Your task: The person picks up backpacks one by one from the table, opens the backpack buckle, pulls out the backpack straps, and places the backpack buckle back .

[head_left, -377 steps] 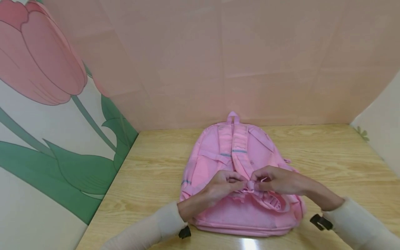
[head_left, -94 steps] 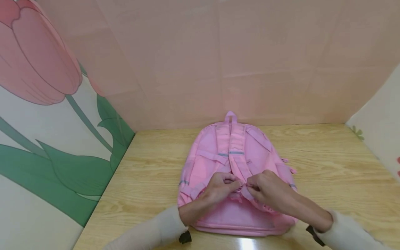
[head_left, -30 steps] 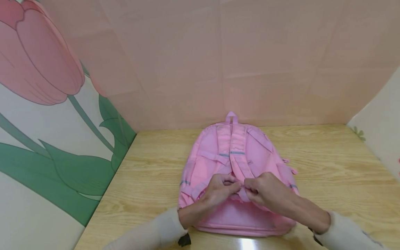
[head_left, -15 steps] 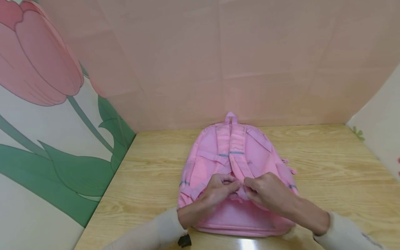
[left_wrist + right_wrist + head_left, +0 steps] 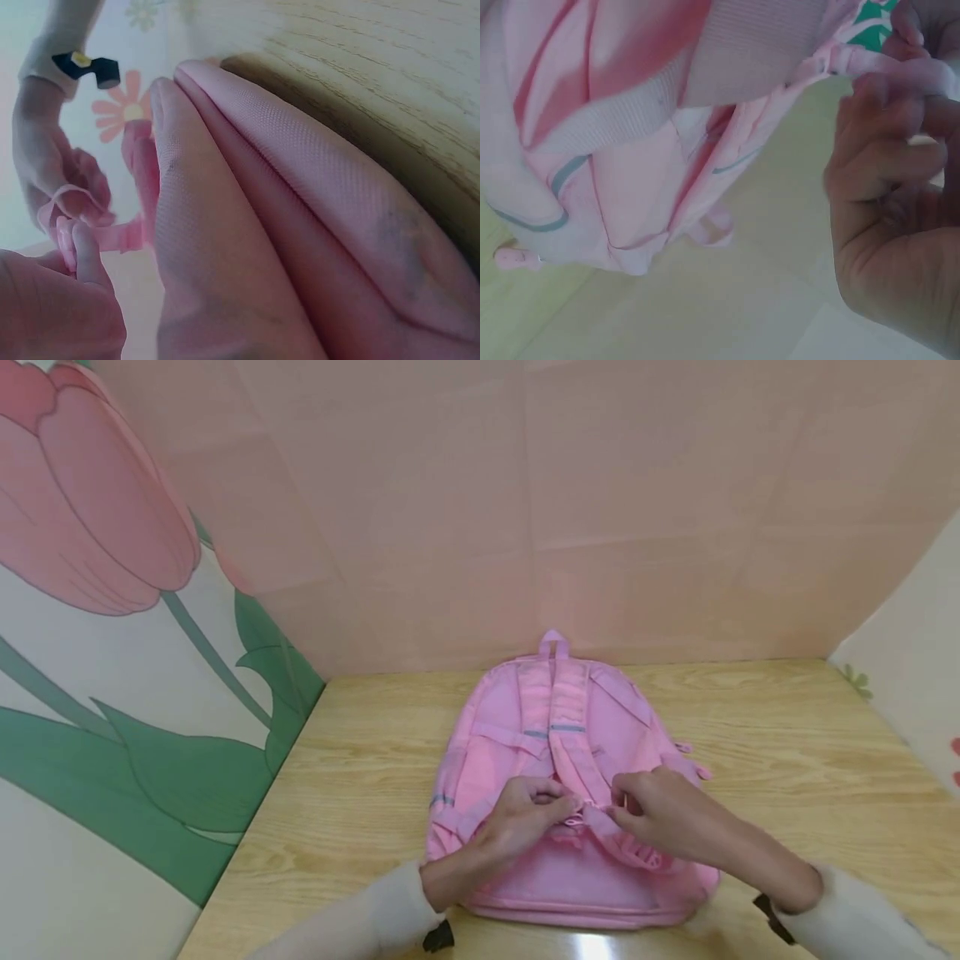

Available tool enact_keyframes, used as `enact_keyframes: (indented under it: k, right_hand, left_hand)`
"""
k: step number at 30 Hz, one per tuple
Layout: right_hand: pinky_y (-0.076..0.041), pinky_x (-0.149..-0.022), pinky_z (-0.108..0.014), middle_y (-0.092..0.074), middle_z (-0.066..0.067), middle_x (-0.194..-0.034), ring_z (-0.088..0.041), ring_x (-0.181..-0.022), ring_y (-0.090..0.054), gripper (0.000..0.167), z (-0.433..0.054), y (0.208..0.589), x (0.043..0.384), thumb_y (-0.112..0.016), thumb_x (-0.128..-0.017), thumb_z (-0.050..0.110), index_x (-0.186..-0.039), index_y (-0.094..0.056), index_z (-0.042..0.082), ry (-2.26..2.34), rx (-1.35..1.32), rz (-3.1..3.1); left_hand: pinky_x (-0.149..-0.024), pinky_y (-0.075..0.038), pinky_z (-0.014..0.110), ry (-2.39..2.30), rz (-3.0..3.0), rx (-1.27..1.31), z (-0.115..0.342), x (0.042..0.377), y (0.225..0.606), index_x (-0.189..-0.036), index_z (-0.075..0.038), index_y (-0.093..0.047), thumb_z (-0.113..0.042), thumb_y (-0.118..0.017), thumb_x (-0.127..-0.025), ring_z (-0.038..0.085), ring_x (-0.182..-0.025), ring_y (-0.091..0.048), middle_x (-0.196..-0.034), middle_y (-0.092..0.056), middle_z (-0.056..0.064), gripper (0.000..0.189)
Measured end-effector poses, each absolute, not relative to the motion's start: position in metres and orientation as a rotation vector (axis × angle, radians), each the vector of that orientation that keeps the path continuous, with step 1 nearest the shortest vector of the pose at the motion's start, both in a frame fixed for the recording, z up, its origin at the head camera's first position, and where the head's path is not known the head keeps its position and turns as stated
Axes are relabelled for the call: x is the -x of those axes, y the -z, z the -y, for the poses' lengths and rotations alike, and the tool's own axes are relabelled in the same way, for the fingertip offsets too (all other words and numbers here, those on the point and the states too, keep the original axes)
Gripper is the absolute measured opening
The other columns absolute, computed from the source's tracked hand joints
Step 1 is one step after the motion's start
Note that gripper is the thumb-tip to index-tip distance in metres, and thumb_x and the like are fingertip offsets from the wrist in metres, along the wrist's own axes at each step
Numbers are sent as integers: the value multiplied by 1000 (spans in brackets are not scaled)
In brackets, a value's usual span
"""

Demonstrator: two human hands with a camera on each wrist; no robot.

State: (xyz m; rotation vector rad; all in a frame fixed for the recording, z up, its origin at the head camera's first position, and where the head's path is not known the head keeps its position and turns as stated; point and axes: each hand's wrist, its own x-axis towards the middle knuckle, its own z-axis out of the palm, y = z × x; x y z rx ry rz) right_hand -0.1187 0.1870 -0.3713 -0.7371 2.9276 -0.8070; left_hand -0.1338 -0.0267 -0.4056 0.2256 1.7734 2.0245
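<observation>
A pink backpack (image 5: 585,885) lies on the table, its back panel and two shoulder straps (image 5: 570,693) facing up. Low on the panel, my left hand (image 5: 521,818) pinches a small pink strap buckle (image 5: 66,244) between thumb and fingers. Just to its right, my right hand (image 5: 667,814) grips the pink webbing (image 5: 885,66) that runs out from the buckle, its fingers curled. A loop of this webbing shows around the right fingers in the left wrist view. Part of the buckle is hidden by the left fingertips.
The wood-grain table (image 5: 375,760) extends on both sides of the backpack. Behind it rises a pinkish-beige backdrop (image 5: 420,527), with a tulip-painted panel (image 5: 112,510) at left and a pale panel (image 5: 922,643) at right. Pink zipper pulls (image 5: 703,772) stick out on the right.
In the last half second my right hand has moved right, away from the left, uncovering the webbing between them. The left hand keeps its place. Earlier, the buckle showed between both hands' fingertips.
</observation>
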Motion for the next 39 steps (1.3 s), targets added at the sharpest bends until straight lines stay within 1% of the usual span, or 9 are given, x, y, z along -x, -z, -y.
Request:
enact_keyframes:
  k: [3,6,9,13,15,19,22,27,39]
  right_hand:
    - [-42,-47,-16,-61,9,-77,3,-59,-45,8,-188,379,121,-70,-89,8,-90,-65,15,919,840,-2902]
    - [-47,-49,-18,-65,5,-88,2,-66,-50,17,-190,384,124,-67,-91,3,-105,-67,11,1111,953,-2790]
    - [-51,-51,-19,-66,4,-88,0,-72,-54,22,-192,388,127,-62,-93,1,-112,-67,11,1256,999,-2617]
    - [-56,-63,-22,-67,6,-92,-3,-81,-59,21,-194,392,132,-59,-95,1,-110,-68,14,1318,1005,-2476]
    - [-56,-67,-22,-67,7,-93,-3,-83,-58,19,-194,393,134,-59,-96,2,-106,-69,15,1331,1011,-2454]
    - [-55,-66,-21,-67,9,-90,-2,-82,-56,18,-193,394,137,-60,-97,4,-99,-70,19,1354,1026,-2450]
    - [-54,-66,-20,-67,10,-88,0,-81,-55,17,-193,394,138,-62,-97,6,-96,-70,20,1347,1040,-2469]
    - [-55,-67,-19,-65,14,-84,2,-80,-56,17,-194,395,138,-66,-95,7,-90,-70,22,1329,1065,-2534]
    - [-57,-64,-20,-65,15,-81,2,-76,-57,15,-200,395,137,-69,-93,10,-87,-69,24,1305,1106,-2591]
  left_hand:
    - [-71,-66,31,-1996,-1819,-253,27,134,406,-101,10,-69,-4,-67,-92,12,-69,-69,-89,-74,18,17]
    - [-70,-65,28,-2001,-1801,-255,27,134,406,-102,12,-68,-3,-67,-92,11,-68,-68,-89,-74,19,17]
    - [-72,-66,32,-2029,-1735,-256,27,134,406,-103,14,-67,-1,-65,-94,13,-67,-68,-90,-73,20,18]
    - [-72,-66,31,-2029,-1721,-287,28,134,406,-104,15,-66,-1,-65,-94,13,-66,-68,-89,-73,20,18]
    - [-72,-65,31,-2014,-1722,-304,30,135,407,-105,14,-67,-1,-65,-94,13,-66,-68,-91,-73,21,19]
    - [-77,-65,37,-1996,-1710,-333,32,137,409,-107,13,-66,-2,-64,-95,14,-69,-69,-94,-72,24,20]
    - [-79,-65,41,-1995,-1701,-337,32,138,411,-106,13,-67,-2,-64,-94,16,-71,-70,-93,-73,23,19]
    - [-80,-64,44,-1996,-1696,-321,33,140,412,-105,12,-67,-1,-65,-93,19,-72,-72,-91,-73,21,18]
    - [-71,-65,28,-1984,-1735,-298,36,139,412,-104,13,-67,-2,-66,-93,13,-71,-69,-89,-73,19,18]
